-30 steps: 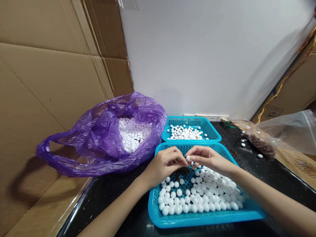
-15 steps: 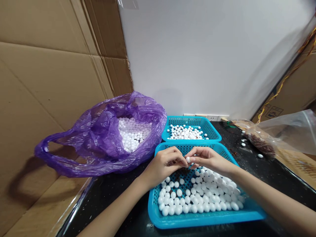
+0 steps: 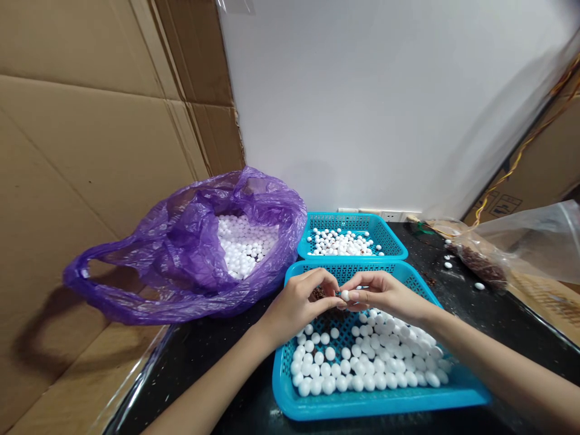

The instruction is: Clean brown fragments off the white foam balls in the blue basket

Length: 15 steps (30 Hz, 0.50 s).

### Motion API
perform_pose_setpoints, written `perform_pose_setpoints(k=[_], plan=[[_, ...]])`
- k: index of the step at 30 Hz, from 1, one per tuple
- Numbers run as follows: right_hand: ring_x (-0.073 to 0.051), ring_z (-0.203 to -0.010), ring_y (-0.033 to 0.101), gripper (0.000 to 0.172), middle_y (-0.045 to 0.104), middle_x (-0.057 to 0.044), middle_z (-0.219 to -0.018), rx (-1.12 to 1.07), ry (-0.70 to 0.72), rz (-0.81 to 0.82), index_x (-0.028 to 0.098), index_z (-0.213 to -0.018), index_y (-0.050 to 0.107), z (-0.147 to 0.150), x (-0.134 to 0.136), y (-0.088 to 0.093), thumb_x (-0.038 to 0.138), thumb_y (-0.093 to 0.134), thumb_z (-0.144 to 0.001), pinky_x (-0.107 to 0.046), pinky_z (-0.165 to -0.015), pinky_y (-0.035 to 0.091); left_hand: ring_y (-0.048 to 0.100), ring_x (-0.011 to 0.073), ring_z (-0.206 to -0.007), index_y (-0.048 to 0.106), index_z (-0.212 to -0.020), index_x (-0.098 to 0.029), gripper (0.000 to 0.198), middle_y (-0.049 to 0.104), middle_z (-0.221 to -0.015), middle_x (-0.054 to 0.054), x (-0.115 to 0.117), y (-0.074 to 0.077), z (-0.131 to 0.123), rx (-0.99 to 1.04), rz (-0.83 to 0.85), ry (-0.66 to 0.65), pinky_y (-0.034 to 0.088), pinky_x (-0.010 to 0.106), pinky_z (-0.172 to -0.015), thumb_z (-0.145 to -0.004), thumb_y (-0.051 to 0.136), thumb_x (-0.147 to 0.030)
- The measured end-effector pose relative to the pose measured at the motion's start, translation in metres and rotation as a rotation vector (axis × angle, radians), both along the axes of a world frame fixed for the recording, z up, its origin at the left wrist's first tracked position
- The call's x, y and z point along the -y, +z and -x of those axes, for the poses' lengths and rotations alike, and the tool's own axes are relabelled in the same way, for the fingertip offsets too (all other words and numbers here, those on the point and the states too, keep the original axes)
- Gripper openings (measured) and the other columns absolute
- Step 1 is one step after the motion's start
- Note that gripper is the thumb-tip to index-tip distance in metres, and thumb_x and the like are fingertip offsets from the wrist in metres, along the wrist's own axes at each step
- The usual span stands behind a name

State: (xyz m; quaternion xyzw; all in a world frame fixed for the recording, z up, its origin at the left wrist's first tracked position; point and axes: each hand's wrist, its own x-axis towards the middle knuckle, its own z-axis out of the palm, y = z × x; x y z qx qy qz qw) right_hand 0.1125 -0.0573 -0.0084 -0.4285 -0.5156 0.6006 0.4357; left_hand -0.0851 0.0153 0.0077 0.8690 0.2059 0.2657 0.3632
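Note:
Over the front blue basket (image 3: pixel 380 411), my right hand (image 3: pixel 383 295) pinches a small white ball (image 3: pixel 345 295) between thumb and fingers. My left hand (image 3: pixel 301 305) meets it from the left, thumb and forefinger closed at the ball's side. Whatever is between those left fingertips is too small to make out. Many white balls (image 3: pixel 389 356) fill the near and right part of this basket. Dark brown bits (image 3: pixel 318 294) show behind my left hand, partly hidden by it.
A purple plastic bag (image 3: pixel 181 254) of white balls lies at the left. Behind stands a second blue basket (image 3: pixel 357 219) with smaller white balls. On the black table's right are loose balls (image 3: pixel 479 286) and a clear bag of brown bits (image 3: pixel 483 266). Cardboard (image 3: pixel 90 133) walls the left.
My left fingers have opened out into a rounder arch, showing more of the brown bits behind them. The ball stays in my right hand, turned or shifted slightly.

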Motion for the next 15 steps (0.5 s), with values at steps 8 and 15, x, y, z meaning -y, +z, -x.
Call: perform_pose_setpoints(k=[8, 15], plan=[[-0.013, -0.081, 0.066, 0.019, 0.07, -0.002, -0.087, -0.027, -0.002, 0.051, 0.019, -0.088, 0.07, 0.0006, -0.0021, 0.0002, 0.033, 0.073, -0.074, -0.029, -0.08, 0.052, 0.058, 0.0111, -0.074, 0.057, -0.081, -0.019, 0.009, 0.059, -0.078, -0.003, 0.0011, 0.0011, 0.0004, -0.014, -0.008, 0.009, 0.045, 0.021, -0.064, -0.081, 0.064, -0.025], [-0.013, -0.078, 0.065, 0.024, 0.068, -0.003, -0.083, -0.006, -0.07, -0.017, 0.018, -0.093, 0.066, 0.0043, -0.0033, 0.0026, 0.035, 0.071, -0.076, -0.027, -0.073, 0.052, 0.056, 0.0103, -0.07, 0.057, -0.078, -0.018, 0.009, 0.057, -0.075, -0.004, -0.0002, 0.0012, -0.0014, -0.022, 0.001, 0.016, 0.042, 0.021, -0.063, -0.084, 0.061, -0.024]])
